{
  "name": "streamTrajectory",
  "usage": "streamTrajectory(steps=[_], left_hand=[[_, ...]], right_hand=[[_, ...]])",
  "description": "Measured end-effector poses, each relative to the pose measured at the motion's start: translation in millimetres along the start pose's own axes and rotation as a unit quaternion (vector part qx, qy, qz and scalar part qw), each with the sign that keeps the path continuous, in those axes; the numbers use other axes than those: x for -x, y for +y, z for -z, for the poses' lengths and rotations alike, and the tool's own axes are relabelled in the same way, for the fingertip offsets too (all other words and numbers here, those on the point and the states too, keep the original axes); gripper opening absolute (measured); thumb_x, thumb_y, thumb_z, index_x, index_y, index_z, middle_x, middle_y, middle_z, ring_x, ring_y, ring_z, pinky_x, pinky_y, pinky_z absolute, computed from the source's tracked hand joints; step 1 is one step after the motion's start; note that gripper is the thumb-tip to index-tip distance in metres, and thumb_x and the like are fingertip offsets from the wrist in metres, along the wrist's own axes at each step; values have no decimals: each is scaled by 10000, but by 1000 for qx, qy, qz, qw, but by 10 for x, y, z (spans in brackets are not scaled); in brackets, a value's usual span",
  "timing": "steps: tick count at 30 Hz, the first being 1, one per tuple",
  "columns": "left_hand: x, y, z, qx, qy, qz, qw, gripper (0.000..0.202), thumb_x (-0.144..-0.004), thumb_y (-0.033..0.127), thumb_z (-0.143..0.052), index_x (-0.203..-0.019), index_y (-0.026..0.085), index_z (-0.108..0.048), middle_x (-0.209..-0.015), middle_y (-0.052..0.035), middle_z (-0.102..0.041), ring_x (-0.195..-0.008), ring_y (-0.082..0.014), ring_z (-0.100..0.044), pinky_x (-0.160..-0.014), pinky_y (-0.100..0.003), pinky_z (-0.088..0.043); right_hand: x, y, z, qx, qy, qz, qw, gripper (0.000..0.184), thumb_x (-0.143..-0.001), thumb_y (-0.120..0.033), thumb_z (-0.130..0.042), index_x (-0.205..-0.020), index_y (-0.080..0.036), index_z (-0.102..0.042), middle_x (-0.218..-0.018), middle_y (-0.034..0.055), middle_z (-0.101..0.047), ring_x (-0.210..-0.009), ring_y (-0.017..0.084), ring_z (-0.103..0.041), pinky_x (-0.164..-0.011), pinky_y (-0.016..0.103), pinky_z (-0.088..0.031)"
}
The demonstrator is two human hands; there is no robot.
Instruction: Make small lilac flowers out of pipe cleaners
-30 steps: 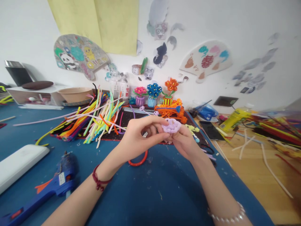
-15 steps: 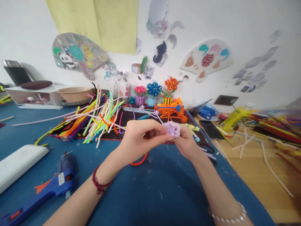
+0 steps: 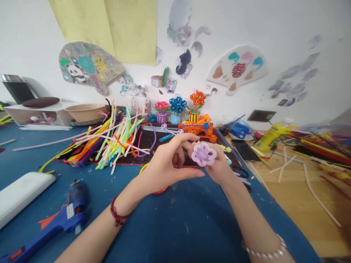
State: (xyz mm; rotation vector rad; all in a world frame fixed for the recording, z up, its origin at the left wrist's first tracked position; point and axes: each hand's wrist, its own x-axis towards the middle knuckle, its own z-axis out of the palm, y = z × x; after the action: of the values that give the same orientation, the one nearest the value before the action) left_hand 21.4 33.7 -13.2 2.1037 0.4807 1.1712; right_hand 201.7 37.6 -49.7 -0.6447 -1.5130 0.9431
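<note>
A lilac pipe-cleaner flower [image 3: 203, 154] with looped petals faces me above the blue table. Behind it, my right hand [image 3: 221, 164] grips it, its fingertips mostly hidden by the petals. My left hand [image 3: 164, 159] is just left of the flower, thumb stretched out below it and fingers curved above, with a wide gap between. Whether the left fingertips touch the back of the petals I cannot tell. Beyond my hands, small lilac loops [image 3: 163, 126] and a pile of orange pipe-cleaner pieces [image 3: 197, 128] lie on a dark mat [image 3: 131, 157].
Loose coloured pipe cleaners [image 3: 117, 138] heap up at the left. A blue glue gun [image 3: 70, 215] and a white oblong device [image 3: 24, 195] lie nearer. Three potted pipe-cleaner flowers [image 3: 177, 109] stand by the wall. At right are a phone [image 3: 246, 150] and a yellow bottle [image 3: 271, 137].
My left thumb has come away from the flower and dropped below it, widening the left hand's gap. The flower has turned to face me more fully in my right hand.
</note>
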Motion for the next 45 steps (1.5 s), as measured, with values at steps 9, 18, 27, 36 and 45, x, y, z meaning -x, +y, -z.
streamTrajectory(steps=[9,18,27,36,45], left_hand=[[-13,-53,-85,-104,117,-22,987,107,-748,103,-685,-833,167,-675,-641,38,-542,-538,-73,-403,-499,-190,-335],[19,-80,-49,-255,211,-56,942,85,-776,88,-640,-785,170,-662,-657,27,-639,-584,-86,-530,-571,-200,-403],[28,-78,-55,-281,218,-43,934,105,-750,83,-620,-751,182,-654,-621,42,-657,-570,-91,-562,-563,-203,-414],[35,-88,-63,-284,223,-56,931,83,-755,93,-632,-766,174,-649,-634,32,-657,-580,-94,-578,-561,-200,-420],[42,-86,-57,-293,212,-44,931,61,-784,131,-617,-796,179,-652,-668,17,-666,-611,-104,-585,-558,-205,-421]], right_hand=[[-28,-20,-46,-2,-37,-56,998,180,-818,-390,-712,-892,-226,-700,-848,23,-641,-772,172,-577,-666,266,-473],[-55,-26,-51,-33,30,-89,995,315,-851,-513,-646,-1001,-237,-638,-885,24,-664,-813,169,-617,-783,302,-505],[-25,-68,-210,-106,-11,-107,989,358,-745,-377,-794,-1017,-223,-619,-935,30,-697,-808,153,-647,-701,275,-552],[-24,-58,-218,-86,31,-76,993,296,-726,-338,-809,-960,-233,-661,-903,30,-732,-823,179,-688,-748,314,-579],[-16,-27,-214,-51,66,-64,994,276,-701,-374,-818,-884,-232,-669,-859,32,-731,-793,191,-698,-769,339,-582]])
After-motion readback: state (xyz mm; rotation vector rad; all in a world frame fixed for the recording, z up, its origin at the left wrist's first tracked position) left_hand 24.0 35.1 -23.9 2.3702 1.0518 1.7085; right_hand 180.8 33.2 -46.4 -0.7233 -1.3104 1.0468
